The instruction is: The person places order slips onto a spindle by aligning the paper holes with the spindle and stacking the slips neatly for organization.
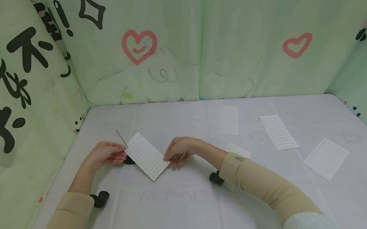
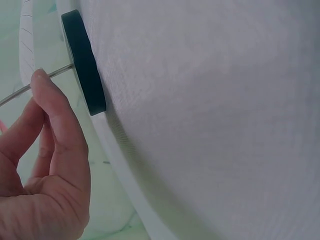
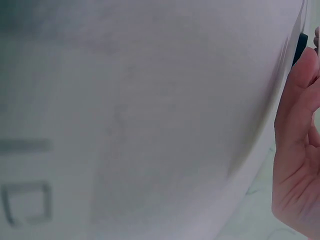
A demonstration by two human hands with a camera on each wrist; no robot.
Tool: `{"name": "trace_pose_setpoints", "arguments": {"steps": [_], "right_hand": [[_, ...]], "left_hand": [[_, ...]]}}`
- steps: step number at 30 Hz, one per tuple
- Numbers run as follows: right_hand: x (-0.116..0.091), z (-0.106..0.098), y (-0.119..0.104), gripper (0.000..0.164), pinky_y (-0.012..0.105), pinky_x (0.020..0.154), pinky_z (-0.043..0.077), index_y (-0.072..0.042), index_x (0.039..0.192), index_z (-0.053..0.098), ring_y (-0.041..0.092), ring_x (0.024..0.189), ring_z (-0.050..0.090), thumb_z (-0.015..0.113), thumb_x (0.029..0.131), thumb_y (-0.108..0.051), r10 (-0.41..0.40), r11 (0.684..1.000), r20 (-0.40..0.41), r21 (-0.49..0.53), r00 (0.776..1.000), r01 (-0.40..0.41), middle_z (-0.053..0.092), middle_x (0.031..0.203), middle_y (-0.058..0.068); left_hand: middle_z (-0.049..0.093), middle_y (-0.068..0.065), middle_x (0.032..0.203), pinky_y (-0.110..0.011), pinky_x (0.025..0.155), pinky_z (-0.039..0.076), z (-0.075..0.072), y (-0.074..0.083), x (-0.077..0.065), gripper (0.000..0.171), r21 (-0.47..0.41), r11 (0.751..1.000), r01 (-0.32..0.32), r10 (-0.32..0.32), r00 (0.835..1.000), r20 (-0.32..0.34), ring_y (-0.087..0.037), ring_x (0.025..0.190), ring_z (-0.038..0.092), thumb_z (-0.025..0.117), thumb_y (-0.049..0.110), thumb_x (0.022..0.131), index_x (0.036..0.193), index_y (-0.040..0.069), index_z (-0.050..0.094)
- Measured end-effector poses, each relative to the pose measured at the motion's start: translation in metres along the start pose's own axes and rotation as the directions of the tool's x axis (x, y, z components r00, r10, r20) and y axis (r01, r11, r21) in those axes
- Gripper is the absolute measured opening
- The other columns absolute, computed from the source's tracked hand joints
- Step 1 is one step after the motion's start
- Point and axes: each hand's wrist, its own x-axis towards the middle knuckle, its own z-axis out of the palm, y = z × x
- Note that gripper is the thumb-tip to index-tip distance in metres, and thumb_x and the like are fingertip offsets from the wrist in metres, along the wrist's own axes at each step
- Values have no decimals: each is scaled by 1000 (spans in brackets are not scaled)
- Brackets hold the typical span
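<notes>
A paper spike has a round black base (image 2: 85,62) on the table and a thin metal rod (image 1: 120,137) rising from it. My left hand (image 1: 107,153) pinches the rod partway up, fingertips right at the left corner of a lined paper slip (image 1: 147,157). That slip is held tilted above the table, overlapping part of the base in the head view. By its lower right corner, my right hand (image 1: 181,150) grips it between thumb and fingers. Most of the right hand's grip lies at the edge of the right wrist view, where the fingers (image 3: 305,67) partly hide the black base.
More lined slips lie on the white-covered table (image 1: 168,215): one at the back (image 1: 228,119), one right of centre (image 1: 278,131), one farther right (image 1: 327,158). Another slip (image 1: 237,150) is partly hidden by the right forearm. Green printed curtains (image 1: 179,77) enclose the table.
</notes>
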Motion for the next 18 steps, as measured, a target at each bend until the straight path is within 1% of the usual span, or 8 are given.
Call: {"name": "trace_pose_setpoints", "arguments": {"steps": [3,4,7,10,11,14,18], "right_hand": [[1,0,1,10,21,49,47,-6,82,66,13,58,62,66,83,-15,7,1000,12,-7,1000,-7,67,68,5],[1,1,1,10,21,49,47,-5,82,66,13,58,63,66,83,-15,7,1000,15,-9,1000,-7,67,69,5],[1,2,1,10,21,49,47,-5,81,66,13,58,63,66,83,-14,6,1000,22,-17,1000,-6,67,69,5],[1,3,1,10,22,49,47,-4,80,66,13,58,63,66,83,-14,3,1000,22,-25,1000,-3,67,70,5],[1,3,1,10,22,49,47,-4,80,66,13,57,63,66,83,-13,4,1000,22,-27,1000,-4,67,70,5],[1,4,1,10,22,49,48,-4,79,66,13,57,63,66,83,-12,12,999,16,-34,1000,-11,67,69,6],[2,6,0,10,22,50,48,-4,78,67,13,57,62,66,82,-13,23,998,2,-54,1000,-23,67,68,5]], "left_hand": [[66,-3,69,-24,62,53,-1,-4,3,22,-8,1000,-19,20,999,30,-10,62,65,61,9,86,99,-9,56],[66,-4,69,-24,62,53,-2,-4,4,21,-22,999,-30,31,998,52,-11,63,65,63,9,85,96,-8,58],[66,-4,68,-25,63,53,-2,-5,5,18,-11,999,-33,33,997,65,-12,63,65,64,10,83,91,-6,59],[65,-4,67,-25,63,53,0,-5,6,18,22,1000,-8,7,999,35,-11,62,65,60,7,85,95,-8,57],[65,-2,67,-25,63,53,2,-5,7,20,44,999,7,-7,1000,13,-9,62,64,59,7,86,97,-9,56],[64,-2,65,-24,61,53,4,-5,8,20,65,998,23,-24,1000,3,-8,60,63,55,4,88,100,-12,54],[63,-1,64,-23,59,53,5,-4,8,22,70,997,27,-27,1000,7,-7,58,62,55,3,89,102,-14,52]]}}
